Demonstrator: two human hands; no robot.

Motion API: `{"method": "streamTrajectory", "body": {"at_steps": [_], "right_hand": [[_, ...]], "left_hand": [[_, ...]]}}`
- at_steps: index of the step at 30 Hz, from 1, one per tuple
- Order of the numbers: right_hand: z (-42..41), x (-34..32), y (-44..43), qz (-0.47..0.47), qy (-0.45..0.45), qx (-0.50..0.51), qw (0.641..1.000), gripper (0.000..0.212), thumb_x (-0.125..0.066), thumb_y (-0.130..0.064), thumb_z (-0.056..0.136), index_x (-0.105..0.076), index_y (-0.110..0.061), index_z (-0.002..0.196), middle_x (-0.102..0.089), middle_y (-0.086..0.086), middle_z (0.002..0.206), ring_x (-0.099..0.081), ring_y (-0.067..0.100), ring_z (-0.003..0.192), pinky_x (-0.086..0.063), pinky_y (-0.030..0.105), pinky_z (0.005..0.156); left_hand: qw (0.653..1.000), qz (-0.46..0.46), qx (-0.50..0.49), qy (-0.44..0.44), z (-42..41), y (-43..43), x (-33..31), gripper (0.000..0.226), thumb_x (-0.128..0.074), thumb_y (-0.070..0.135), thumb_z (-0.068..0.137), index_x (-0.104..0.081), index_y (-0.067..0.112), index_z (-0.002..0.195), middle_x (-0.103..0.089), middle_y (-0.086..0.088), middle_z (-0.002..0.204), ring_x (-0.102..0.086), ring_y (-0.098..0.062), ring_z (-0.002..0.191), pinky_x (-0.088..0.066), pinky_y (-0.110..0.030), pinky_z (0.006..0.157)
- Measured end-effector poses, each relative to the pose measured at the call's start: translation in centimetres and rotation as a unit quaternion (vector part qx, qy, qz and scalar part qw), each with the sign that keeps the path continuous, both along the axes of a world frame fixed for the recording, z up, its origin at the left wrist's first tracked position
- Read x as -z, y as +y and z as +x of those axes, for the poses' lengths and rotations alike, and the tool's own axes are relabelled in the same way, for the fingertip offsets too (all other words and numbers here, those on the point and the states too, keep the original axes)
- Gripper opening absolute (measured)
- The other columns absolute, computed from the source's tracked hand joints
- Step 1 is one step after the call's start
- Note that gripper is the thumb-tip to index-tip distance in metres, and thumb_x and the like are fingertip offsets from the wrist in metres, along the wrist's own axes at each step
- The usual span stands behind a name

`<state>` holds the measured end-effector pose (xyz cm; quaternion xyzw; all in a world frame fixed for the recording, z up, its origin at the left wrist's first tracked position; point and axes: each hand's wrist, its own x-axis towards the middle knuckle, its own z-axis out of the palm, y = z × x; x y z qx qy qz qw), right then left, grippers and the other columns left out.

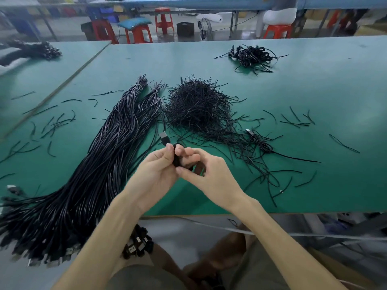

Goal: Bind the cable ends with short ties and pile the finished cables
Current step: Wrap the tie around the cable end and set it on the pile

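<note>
My left hand (159, 166) and my right hand (201, 168) meet above the green table (314, 97), both gripping a small coiled black cable (177, 159) between their fingers. Its USB plug (164, 137) sticks up past my left thumb. A long bundle of unbound black cables (100, 164) lies to the left, running off the front edge. A heap of short black ties (196, 107) sits just beyond my hands. A pile of bound cables (251, 56) lies at the far right.
Loose ties (297, 120) are scattered across the table on both sides. A single coiled cable (261, 143) lies right of the tie heap. Another cable pile (35, 50) rests on the neighbouring table at far left. Red stools (163, 19) stand beyond.
</note>
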<state>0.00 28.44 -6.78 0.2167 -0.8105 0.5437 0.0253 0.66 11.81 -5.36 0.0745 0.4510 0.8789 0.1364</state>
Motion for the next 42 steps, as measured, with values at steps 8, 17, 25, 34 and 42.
{"method": "streamTrajectory", "body": {"at_steps": [8, 17, 25, 34, 42], "right_hand": [[-0.2, 0.3, 0.4, 0.188, 0.064, -0.013, 0.980, 0.047, -0.064, -0.040, 0.098, -0.058, -0.017, 0.139, -0.058, -0.009, 0.097, -0.057, 0.014, 0.090, -0.049, 0.036, 0.084], [0.6, 1.5, 0.7, 0.331, 0.217, -0.015, 0.918, 0.014, -0.066, -0.021, 0.099, -0.073, -0.012, 0.106, -0.063, 0.002, 0.087, -0.057, 0.021, 0.066, -0.037, 0.026, 0.063], [0.4, 2.0, 0.9, 0.323, 0.239, -0.045, 0.915, 0.005, -0.070, -0.008, 0.093, -0.072, -0.009, 0.098, -0.059, 0.003, 0.083, -0.053, 0.020, 0.067, -0.040, 0.027, 0.065], [-0.7, 1.1, 1.2, 0.306, 0.348, 0.000, 0.886, 0.016, -0.067, 0.010, 0.084, -0.069, -0.006, 0.087, -0.058, 0.005, 0.078, -0.056, 0.024, 0.068, -0.048, 0.035, 0.062], [-2.0, 1.7, 0.7, 0.315, 0.411, 0.104, 0.849, 0.020, -0.065, -0.019, 0.098, -0.073, -0.013, 0.116, -0.071, -0.002, 0.102, -0.067, 0.020, 0.100, -0.045, 0.037, 0.099]], "left_hand": [[0.953, -0.296, -0.068, 0.014, 0.8, -3.0, 1.6, 0.034, -0.059, 0.035, 0.096, -0.079, 0.009, 0.101, -0.076, -0.011, 0.099, -0.070, -0.021, 0.092, -0.059, -0.029, 0.083], [0.914, -0.405, -0.026, 0.008, 0.0, -3.9, 0.8, 0.016, -0.072, 0.008, 0.092, -0.071, -0.003, 0.103, -0.076, -0.020, 0.083, -0.075, -0.031, 0.073, -0.062, -0.031, 0.067], [0.788, -0.594, 0.145, 0.077, -1.8, -3.7, -1.1, 0.032, -0.067, 0.038, 0.095, -0.070, 0.006, 0.097, -0.073, -0.008, 0.072, -0.066, -0.019, 0.058, -0.057, -0.030, 0.061], [0.786, -0.571, 0.211, 0.113, -1.3, -2.0, -1.3, 0.062, -0.026, 0.055, 0.102, -0.060, 0.003, 0.104, -0.042, -0.010, 0.069, -0.039, -0.020, 0.050, -0.040, -0.030, 0.053], [0.832, -0.535, 0.087, 0.121, -2.4, -1.8, 2.0, 0.046, -0.037, 0.045, 0.106, -0.047, 0.002, 0.090, -0.038, 0.011, 0.051, -0.032, -0.008, 0.041, -0.029, -0.022, 0.040]]}}
